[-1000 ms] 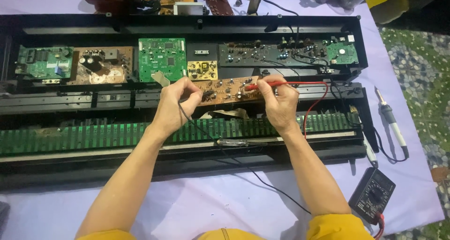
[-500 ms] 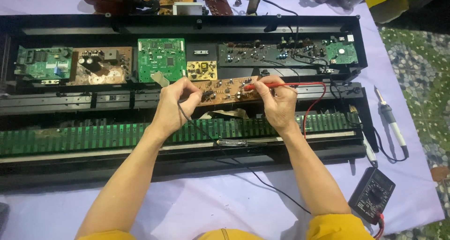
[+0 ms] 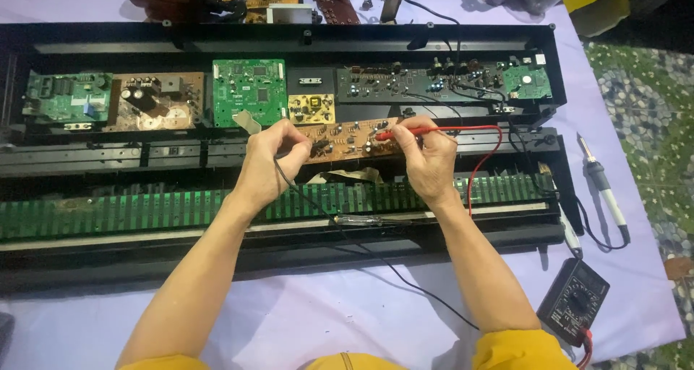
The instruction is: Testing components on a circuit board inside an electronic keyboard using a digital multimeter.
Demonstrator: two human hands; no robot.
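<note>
Lilac cloth (image 3: 303, 319) covered the bench under the opened black case (image 3: 289, 37), whose left end ran out of frame. My left hand (image 3: 271, 164) was clenched on the black probe; its tip was hidden behind my fingers. My right hand (image 3: 426, 160) pinched the red probe (image 3: 394, 134), tip on the brown board (image 3: 347, 140). The meter (image 3: 573, 301) lay near the cloth's right edge, the iron (image 3: 600, 178) just above it. Bare cloth lay between my forearms.
</note>
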